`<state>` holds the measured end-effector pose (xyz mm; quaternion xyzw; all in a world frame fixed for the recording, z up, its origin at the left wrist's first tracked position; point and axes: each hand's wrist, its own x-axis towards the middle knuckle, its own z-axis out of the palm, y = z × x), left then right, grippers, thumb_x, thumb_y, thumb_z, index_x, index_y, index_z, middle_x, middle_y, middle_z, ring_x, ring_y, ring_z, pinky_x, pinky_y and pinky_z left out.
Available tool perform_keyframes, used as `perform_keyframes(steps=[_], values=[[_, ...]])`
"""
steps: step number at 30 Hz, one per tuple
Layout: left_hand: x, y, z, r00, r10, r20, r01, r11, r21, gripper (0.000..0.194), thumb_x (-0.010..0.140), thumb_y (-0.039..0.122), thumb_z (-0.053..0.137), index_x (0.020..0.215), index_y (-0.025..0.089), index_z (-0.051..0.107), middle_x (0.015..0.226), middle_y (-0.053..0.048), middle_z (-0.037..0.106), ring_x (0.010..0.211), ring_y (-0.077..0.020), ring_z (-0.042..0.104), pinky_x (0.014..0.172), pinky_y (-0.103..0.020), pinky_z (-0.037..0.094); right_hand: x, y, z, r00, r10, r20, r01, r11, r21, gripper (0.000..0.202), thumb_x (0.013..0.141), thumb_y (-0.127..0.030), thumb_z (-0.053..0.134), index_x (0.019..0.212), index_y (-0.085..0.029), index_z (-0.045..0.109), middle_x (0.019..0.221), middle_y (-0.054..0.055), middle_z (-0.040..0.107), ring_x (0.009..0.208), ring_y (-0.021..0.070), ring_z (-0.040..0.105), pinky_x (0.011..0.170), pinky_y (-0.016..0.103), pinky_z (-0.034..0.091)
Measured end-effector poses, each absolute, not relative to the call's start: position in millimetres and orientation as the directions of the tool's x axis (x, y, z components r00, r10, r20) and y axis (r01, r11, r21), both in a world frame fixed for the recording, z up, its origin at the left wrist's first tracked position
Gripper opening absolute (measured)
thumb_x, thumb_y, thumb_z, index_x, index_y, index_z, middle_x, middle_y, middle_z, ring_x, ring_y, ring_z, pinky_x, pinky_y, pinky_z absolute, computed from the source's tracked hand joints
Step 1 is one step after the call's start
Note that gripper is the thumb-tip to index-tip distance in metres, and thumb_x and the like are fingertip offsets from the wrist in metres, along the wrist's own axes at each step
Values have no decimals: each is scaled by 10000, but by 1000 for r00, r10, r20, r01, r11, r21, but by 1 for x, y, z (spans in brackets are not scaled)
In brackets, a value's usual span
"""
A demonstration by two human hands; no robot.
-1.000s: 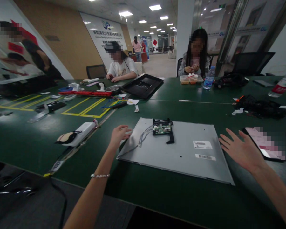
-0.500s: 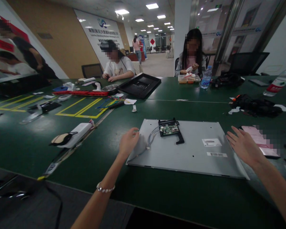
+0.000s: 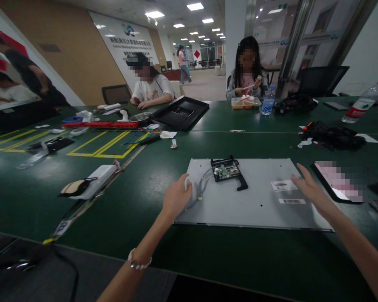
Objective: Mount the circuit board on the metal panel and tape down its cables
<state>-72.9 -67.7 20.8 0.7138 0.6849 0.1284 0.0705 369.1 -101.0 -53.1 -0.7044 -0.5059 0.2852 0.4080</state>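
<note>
A flat grey metal panel (image 3: 227, 209) lies on the green table in front of me. A black bracket with a green circuit board (image 3: 228, 171) sits on its upper middle, and grey cables (image 3: 202, 184) run from it toward the left edge. My left hand (image 3: 176, 195) is at the panel's left edge, thumb and fingers closed on a whitish piece there, perhaps the panel's film. My right hand (image 3: 311, 188) hovers over the panel's right end, fingers apart, holding nothing. Two white labels (image 3: 283, 185) are stuck near that hand.
A phone with a pink screen (image 3: 337, 180) lies to the right. A white power strip (image 3: 96, 182) is at left. Farther back are a black frame (image 3: 182, 113), bottles (image 3: 268, 100) and a black bundle (image 3: 334, 136). Two people sit across the table.
My left hand has closed at the panel's left edge. My right hand has moved left over the panel's right end. The view has shifted slightly.
</note>
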Motion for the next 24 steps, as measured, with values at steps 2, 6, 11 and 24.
perform_keyframes(steps=[2, 6, 11, 24], values=[[-68, -69, 20, 56, 994, 95, 962, -79, 263, 433, 912, 354, 405, 1300, 188, 502, 1247, -153, 599, 1032, -334, 628, 896, -447, 465, 367, -98, -61, 264, 957, 120, 651, -85, -754, 686, 869, -517, 440, 1476, -235, 290, 1519, 108, 339, 1401, 363, 259, 1125, 575, 214], [-56, -54, 12, 156, 977, 144, 927, -195, 320, 511, 881, 408, 464, 1339, 183, 447, 1512, -154, 299, 1256, -366, 471, 1011, -481, 397, 361, -97, -79, 171, 961, 219, 864, -40, -502, 642, 893, -493, 398, 1458, -198, 329, 1525, 145, 313, 1426, 392, 148, 1089, 648, 197], [-37, -12, -2, 447, 889, 95, 760, -434, 484, 848, 781, 515, 606, 1458, 149, 250, 1564, -186, 107, 1440, -324, 150, 1147, -441, 221, 353, -105, -83, 83, 965, 249, 946, 2, -323, 609, 924, -486, 337, 1465, -208, 317, 1528, 144, 305, 1430, 366, 154, 1075, 621, 242], [-21, 26, -4, 631, 768, 111, 573, -558, 601, 1107, 590, 438, 772, 1494, 165, 195, 1479, -170, 304, 1365, -327, 302, 1140, -457, 232, 353, -105, -83, 43, 968, 248, 968, 21, -251, 624, 929, -512, 309, 1482, -224, 284, 1518, 135, 327, 1416, 370, 199, 1063, 606, 265]])
